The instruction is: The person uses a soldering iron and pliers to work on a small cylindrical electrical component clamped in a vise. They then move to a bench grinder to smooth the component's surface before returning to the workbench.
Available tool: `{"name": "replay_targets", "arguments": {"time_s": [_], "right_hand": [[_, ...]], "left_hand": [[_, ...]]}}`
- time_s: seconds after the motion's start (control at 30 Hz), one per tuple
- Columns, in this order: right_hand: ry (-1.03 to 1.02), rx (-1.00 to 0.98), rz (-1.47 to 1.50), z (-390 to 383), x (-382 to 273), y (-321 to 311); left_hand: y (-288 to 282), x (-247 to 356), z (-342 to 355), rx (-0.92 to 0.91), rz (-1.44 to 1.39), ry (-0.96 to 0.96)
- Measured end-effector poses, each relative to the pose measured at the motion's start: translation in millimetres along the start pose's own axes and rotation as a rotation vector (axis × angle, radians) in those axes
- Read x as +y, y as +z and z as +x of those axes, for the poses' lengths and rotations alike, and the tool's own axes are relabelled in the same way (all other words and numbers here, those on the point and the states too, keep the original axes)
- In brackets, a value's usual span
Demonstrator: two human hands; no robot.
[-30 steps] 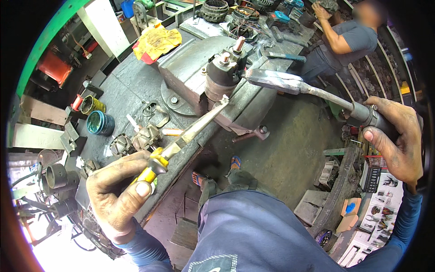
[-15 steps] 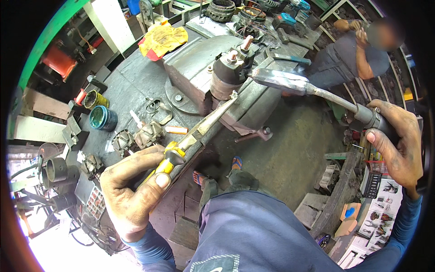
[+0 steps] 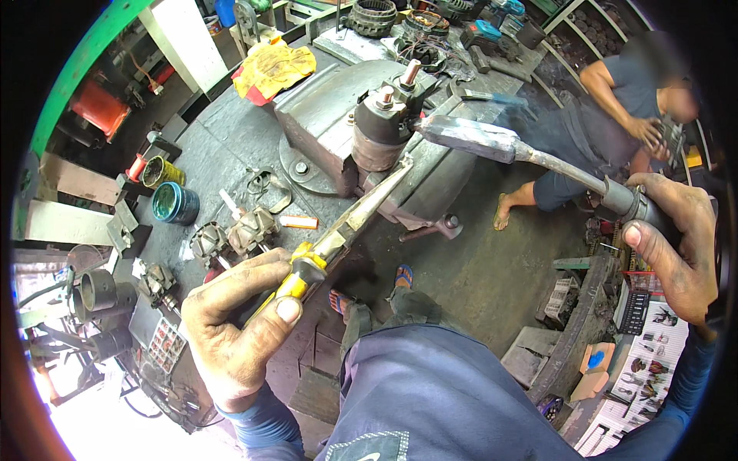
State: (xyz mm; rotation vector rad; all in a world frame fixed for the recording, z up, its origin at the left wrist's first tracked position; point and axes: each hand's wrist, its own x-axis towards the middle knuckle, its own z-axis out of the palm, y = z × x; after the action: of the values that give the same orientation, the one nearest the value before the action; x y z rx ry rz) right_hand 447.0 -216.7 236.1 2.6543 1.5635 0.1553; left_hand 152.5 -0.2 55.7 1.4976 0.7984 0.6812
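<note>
My left hand (image 3: 238,330) is closed around the yellow handles of long-nose pliers (image 3: 357,215). Their jaws point up and right, with the tips just below a black cylindrical solenoid (image 3: 378,131). The solenoid has two copper bolts on top and sits at the jaws of a large grey vise (image 3: 315,115). In my right hand (image 3: 676,246) is the dark handle of a big soldering iron (image 3: 470,140). Its thick silvery head points left, the end close beside the solenoid. I cannot tell whether the iron touches it.
On the bench left of the vise lie a blue tub (image 3: 175,203), a yellow can (image 3: 163,172) and metal motor parts (image 3: 254,228). A yellow cloth (image 3: 275,69) rests behind. A co-worker (image 3: 615,115) sits at the right rear, handling a part. Tools lie on a white rack (image 3: 653,361).
My left hand and the pliers have shifted slightly right, their tips still near the solenoid's base. The soldering iron's head has moved slightly left. The co-worker's hands have lowered and hold a part.
</note>
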Motion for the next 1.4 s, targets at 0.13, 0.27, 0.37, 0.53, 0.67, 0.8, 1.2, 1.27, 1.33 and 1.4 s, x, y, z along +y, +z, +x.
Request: {"name": "replay_targets", "arguments": {"time_s": [0.13, 0.27, 0.37, 0.53, 0.67, 0.8, 1.2, 1.27, 1.33, 1.4], "right_hand": [[-0.078, 0.025, -0.082, 2.6, -1.5, -2.5], [0.040, -0.042, -0.007, 2.2, -3.6, -3.5], [-0.032, 0.015, -0.027, 0.1, -5.1, -2.7], [0.061, -0.066, -0.053, 0.5, -4.5, -2.7], [-0.095, 0.028, -0.088, 1.2, -3.7, -2.4], [0.038, -0.036, -0.026, -1.6, -3.9, -4.8], [0.077, -0.121, 0.030, 0.6, -3.2, -13.6], [0.109, -0.163, 0.038, 1.0, -2.6, -14.7], [0.031, -0.114, 0.005, 2.3, -1.8, -13.7], [-0.061, -0.067, -0.049, 4.0, -1.7, -13.0]], "left_hand": [[2.0, 0.0, -1.4, 0.021, -0.012, -0.026], [2.7, -1.4, -2.3, 0.021, -0.027, -0.046], [3.4, -3.1, -1.4, 0.026, -0.051, -0.004], [7.0, -5.0, 0.1, 0.019, -0.008, 0.000], [8.7, -7.2, 1.7, 0.025, 0.010, 0.040], [5.8, -8.0, 4.3, 0.004, -0.065, 0.024], [8.2, -6.0, 3.9, 0.014, -0.068, 0.002], [8.8, -6.6, 3.9, 0.019, -0.065, 0.015], [9.5, -7.0, 3.6, 0.021, -0.064, 0.006], [10.1, -7.1, 3.6, 0.026, -0.064, 0.009]]}}
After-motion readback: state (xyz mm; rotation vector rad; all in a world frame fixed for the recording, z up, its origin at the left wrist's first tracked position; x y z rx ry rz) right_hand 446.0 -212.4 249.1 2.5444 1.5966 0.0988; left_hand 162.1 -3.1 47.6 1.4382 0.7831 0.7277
